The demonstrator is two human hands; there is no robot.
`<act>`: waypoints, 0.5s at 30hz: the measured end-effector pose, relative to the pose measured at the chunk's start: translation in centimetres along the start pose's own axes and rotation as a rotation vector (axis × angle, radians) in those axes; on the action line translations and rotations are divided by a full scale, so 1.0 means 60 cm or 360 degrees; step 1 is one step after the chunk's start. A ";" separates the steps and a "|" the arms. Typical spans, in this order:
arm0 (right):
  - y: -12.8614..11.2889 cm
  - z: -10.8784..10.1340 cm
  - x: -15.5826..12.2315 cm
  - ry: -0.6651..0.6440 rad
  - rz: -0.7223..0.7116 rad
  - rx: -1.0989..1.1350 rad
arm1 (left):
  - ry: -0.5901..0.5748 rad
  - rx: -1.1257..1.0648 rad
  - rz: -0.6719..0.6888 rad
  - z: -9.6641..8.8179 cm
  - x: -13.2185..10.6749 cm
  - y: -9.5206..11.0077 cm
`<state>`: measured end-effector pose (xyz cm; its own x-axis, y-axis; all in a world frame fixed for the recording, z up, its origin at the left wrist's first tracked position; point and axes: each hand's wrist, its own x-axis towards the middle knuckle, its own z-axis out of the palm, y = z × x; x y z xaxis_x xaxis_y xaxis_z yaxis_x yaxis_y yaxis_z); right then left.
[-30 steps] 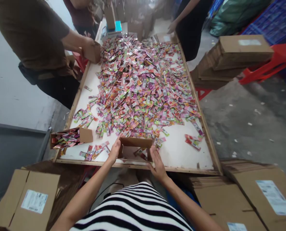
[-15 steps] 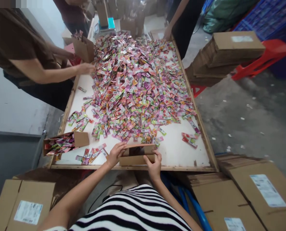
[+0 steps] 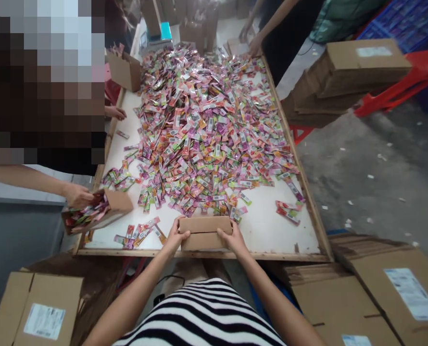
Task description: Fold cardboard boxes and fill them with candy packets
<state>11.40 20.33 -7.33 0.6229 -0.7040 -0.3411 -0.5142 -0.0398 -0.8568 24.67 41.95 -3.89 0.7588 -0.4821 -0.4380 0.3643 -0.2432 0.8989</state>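
Observation:
A small brown cardboard box (image 3: 205, 240) rests at the near edge of the white table (image 3: 264, 235), its two long flaps folded shut on the side facing me. My left hand (image 3: 178, 234) grips its left end, thumb on the front. Around the right end, my right hand (image 3: 232, 234) is closed with its thumb near the flap seam. Just beyond the box lies a big heap of small colourful printed packets (image 3: 207, 144). A few loose packets (image 3: 142, 233) lie left of my left hand.
A co-worker's hand (image 3: 79, 196) reaches into an open carton of packets (image 3: 118, 202) at the left corner. Another filled carton (image 3: 123, 72) stands farther back. Flattened cardboard stacks lie on a red stool (image 3: 387, 98) and beside me at lower left (image 3: 51, 293) and lower right (image 3: 344, 298).
The flaps of my box, open before, are now folded shut, and both hands hold its ends. The co-worker at left has leaned in and put a hand into the filled carton.

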 end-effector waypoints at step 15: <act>-0.013 0.042 0.004 0.0304 -0.0018 -0.0347 | -0.0556 0.1615 0.0953 0.041 -0.001 0.044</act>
<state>13.43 22.01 -7.73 0.5177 -0.8227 -0.2349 -0.6353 -0.1857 -0.7496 24.29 39.26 -1.52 0.4198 -0.9043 -0.0779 -0.6951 -0.3755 0.6131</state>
